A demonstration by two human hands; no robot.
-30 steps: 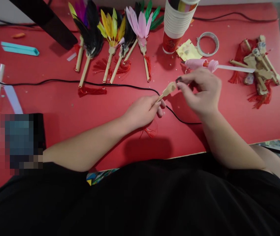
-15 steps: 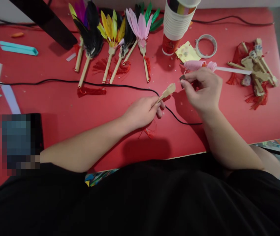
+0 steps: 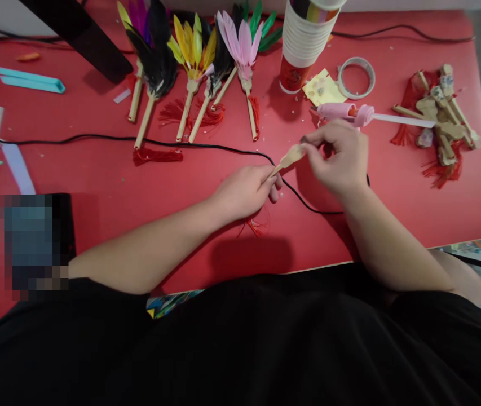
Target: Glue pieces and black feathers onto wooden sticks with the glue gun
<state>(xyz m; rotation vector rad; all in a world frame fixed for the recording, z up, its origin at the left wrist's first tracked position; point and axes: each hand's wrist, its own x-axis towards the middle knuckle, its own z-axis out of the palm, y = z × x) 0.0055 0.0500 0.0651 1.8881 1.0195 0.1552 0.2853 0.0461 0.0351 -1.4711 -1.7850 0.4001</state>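
My left hand (image 3: 244, 192) is closed round a pale wooden fan handle (image 3: 291, 157), whose wide shaped end points up to the right. A red tassel (image 3: 254, 226) hangs below that hand. At the handle's wide end, my right hand (image 3: 339, 160) has thumb and forefinger pinched together, touching or nearly touching the wood. A small dark piece was between these fingertips a moment earlier; now the fingers mostly hide it. Just beyond the right hand lies a pink glue gun (image 3: 337, 111) with a white glue stick (image 3: 405, 120) sticking out of its back.
Several feather fans (image 3: 193, 56) lie along the back. Stacked paper cups (image 3: 308, 45), a tape roll (image 3: 356, 78) and yellow paper (image 3: 325, 87) are behind the glue gun. Wooden handles with tassels (image 3: 441, 113) are piled right. A black cable (image 3: 223, 148) crosses the red table.
My right hand has moved left and slightly down, bringing its pinched fingertips from beside the handle's wide end up against it. My left hand and the handle have stayed about where they were.
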